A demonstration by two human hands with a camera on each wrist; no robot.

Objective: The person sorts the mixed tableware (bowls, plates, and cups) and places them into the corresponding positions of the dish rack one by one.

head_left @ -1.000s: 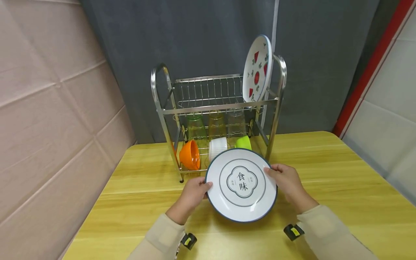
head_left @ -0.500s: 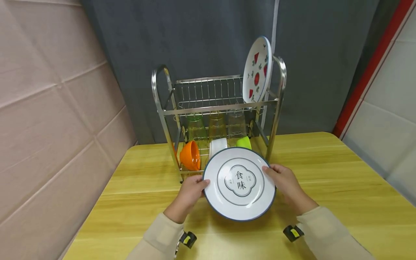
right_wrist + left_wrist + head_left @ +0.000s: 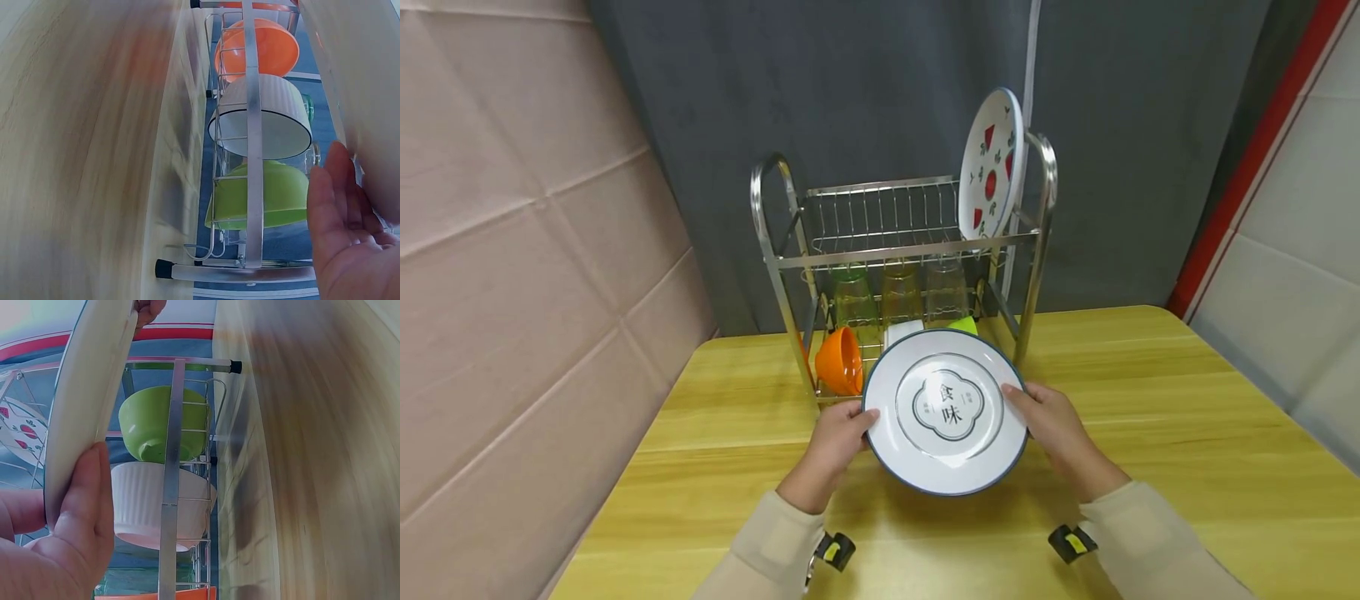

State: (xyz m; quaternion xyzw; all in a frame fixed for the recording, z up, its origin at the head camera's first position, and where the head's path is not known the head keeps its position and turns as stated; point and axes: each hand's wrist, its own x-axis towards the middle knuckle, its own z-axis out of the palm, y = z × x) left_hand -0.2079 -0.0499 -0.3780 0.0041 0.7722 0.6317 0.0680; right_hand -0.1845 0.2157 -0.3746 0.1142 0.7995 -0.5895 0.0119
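Observation:
A white plate with a blue rim and dark printed characters in its centre is held above the table, tilted so that its face shows in the head view. My left hand pinches its left edge, thumb on the face and fingers behind. At the right edge my right hand grips it the same way; the right wrist view shows those fingers against the underside. Behind the plate stands a two-tier metal dish rack. A plate with red fruit prints leans upright at the right end of its top tier.
On the lower tier sit an orange bowl, a white ribbed bowl and a green bowl, tipped on their sides. Upside-down glasses stand behind them. The rack rests on a wooden table before a grey curtain.
Both hands have shifted the white plate slightly left and up, tilting it back. It now covers more of the white and green bowls in the head view.

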